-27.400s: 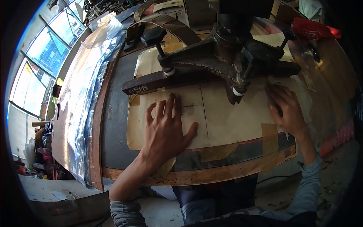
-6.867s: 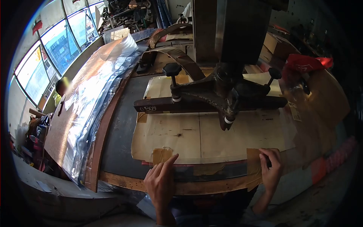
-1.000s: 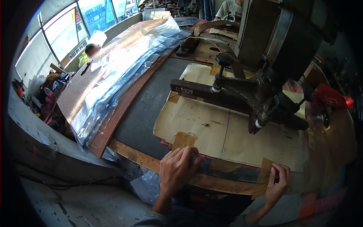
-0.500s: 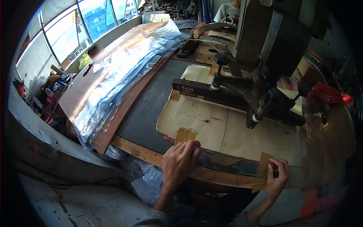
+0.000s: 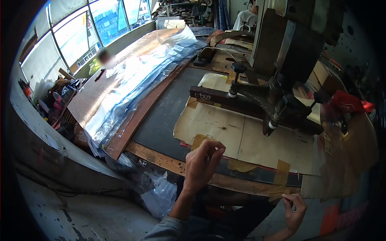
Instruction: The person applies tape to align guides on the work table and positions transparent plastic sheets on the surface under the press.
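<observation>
My left hand point(image 5: 201, 164) is closed, thumb against curled fingers, beside a brown tape piece point(image 5: 198, 140) at the front edge of the cream sheet point(image 5: 209, 120); what it pinches is too small to tell. My right hand point(image 5: 296, 209) is lower right, fingertips together by the lower end of another tape strip point(image 5: 282, 172) that runs over the wooden table edge point(image 5: 161, 160); whether it grips the tape is unclear. The sheet has a dark line across it and lies beneath a dark bar point(image 5: 253, 109) on a black clamp arm point(image 5: 277, 94).
Clear plastic sheets point(image 5: 132, 86) cover a brown board at left. A red bag point(image 5: 346, 102) lies at right beside brown paper. The machine column point(image 5: 298, 52) rises at back right. One person point(image 5: 245, 19) is at the back, another's head point(image 5: 105, 57) shows by the windows.
My right hand has moved down from the tape strip towards the table edge. My left hand has lifted slightly and its fingers are curled tighter. The view has shifted a little.
</observation>
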### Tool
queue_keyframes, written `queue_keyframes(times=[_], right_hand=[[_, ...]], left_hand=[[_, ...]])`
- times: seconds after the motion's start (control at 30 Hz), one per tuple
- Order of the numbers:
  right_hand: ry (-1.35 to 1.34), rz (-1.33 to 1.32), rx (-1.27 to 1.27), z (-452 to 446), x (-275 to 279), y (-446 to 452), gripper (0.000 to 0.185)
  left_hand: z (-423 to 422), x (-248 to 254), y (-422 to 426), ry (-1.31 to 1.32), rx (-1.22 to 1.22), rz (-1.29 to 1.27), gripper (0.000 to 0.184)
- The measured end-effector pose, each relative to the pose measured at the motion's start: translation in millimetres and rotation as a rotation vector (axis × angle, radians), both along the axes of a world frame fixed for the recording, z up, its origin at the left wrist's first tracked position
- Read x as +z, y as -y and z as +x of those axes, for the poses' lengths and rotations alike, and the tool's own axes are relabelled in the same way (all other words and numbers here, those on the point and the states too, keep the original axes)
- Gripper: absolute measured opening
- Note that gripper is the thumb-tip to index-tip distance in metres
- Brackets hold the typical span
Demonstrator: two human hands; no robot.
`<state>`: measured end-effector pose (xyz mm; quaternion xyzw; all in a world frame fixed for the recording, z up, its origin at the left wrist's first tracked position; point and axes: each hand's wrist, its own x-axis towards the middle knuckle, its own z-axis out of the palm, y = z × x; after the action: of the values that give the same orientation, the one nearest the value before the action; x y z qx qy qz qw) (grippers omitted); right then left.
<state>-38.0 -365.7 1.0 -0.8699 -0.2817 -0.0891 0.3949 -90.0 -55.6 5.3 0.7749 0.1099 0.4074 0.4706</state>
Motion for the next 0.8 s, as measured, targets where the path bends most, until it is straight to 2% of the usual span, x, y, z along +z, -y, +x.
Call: queue_keyframes(times=[0.2,0.3,0.4,0.6,0.7,0.8], right_hand=[[-0.091,-0.068,-0.006,-4,-11,23,0.017],[-0.292,-0.204,0.005,-2,-18,29,0.024],[-0.317,-0.373,0.11,2,-29,22,0.033],[-0.387,-0.334,0.337,7,-41,12,0.063],[-0.362,-0.305,0.384,8,-36,6,0.069],[-0.459,-0.406,0.264,12,-48,11,0.066]], left_hand=[[7,-1,1,0.145,0.021,-0.067,0.008],[5,1,1,0.168,0.019,-0.077,0.006],[7,1,2,0.144,-0.015,-0.085,0.006],[6,6,6,0.156,-0.046,-0.105,0.005],[5,8,6,0.178,-0.058,-0.122,0.004],[3,9,8,0.226,-0.064,-0.152,0.004]])
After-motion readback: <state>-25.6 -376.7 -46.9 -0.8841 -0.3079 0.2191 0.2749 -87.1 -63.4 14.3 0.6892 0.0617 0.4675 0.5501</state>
